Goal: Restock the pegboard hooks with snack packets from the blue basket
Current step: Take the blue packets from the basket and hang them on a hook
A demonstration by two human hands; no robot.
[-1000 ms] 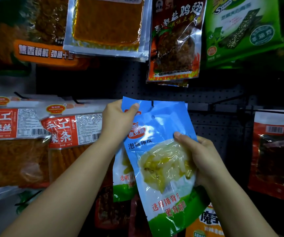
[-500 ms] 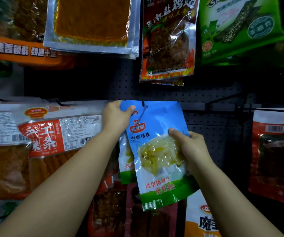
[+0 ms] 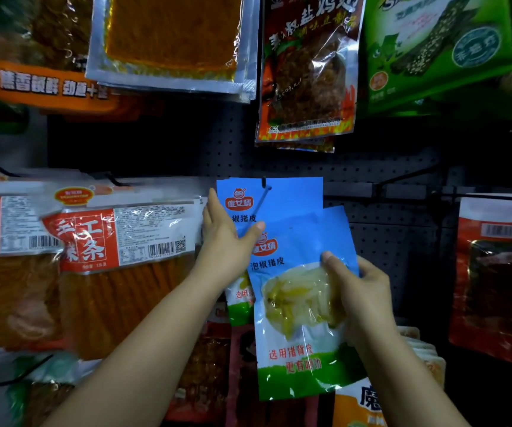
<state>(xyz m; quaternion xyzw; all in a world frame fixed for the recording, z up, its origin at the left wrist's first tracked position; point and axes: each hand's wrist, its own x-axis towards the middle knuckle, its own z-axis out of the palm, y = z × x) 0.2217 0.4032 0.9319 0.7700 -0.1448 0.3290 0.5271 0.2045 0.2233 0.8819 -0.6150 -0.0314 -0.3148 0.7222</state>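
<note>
We stood facing the dark pegboard (image 3: pixel 396 229) with both arms raised. Our right hand (image 3: pixel 359 291) gripped a blue packet (image 3: pixel 301 309) of pale yellow snack strips, thumb on its front and fingers curled behind its right edge; the packet was tilted, its top leaning right, and it was off the hook. Our left hand (image 3: pixel 227 241) had its fingers straight and pointing up along the left edge of a second, matching blue packet (image 3: pixel 279 198), while the thumb stretched right to touch the upper left corner of the one we held. That hanging packet sat on a black hook (image 3: pixel 264 181) poking through its top centre, and the held packet overlapped its lower right part. To the left hung red-and-white packets (image 3: pixel 110 235) of orange strips, their barcodes facing us. Above hung a clear-edged orange packet (image 3: pixel 171 38), a red flame-printed packet (image 3: pixel 307 75) and a green packet (image 3: pixel 445 50). A dark red packet (image 3: pixel 498 272) hung at the right, and below our hands an orange packet (image 3: pixel 362 405) showed at the bottom edge. The blue basket was not in sight.
</note>
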